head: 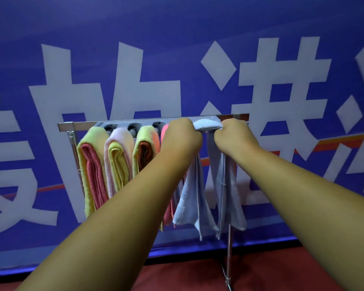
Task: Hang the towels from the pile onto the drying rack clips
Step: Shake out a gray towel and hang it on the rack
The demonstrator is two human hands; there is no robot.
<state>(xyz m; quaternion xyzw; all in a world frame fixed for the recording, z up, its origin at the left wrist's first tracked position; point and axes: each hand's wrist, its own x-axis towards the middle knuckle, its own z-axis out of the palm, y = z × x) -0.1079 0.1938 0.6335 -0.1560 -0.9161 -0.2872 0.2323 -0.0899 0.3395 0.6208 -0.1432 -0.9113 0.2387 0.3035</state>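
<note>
Forearms [122,217] reach forward; left grip [180,133] and right grip [234,134] both clutch blue towel [207,125] at rack [82,124] bar (coloured towels [93,164] hang left).

towels [118,160] on rack [67,124], banner [177,49] behind

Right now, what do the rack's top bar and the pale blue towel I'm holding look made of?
Top bar: metal, probably steel or aluminium; silvery, with a bright sheen and straight edges. Pale blue towel, gripped by left hand and right hand: soft cloth, perhaps microfibre or terry; matte, fuzzy nap, limp folds.
</note>
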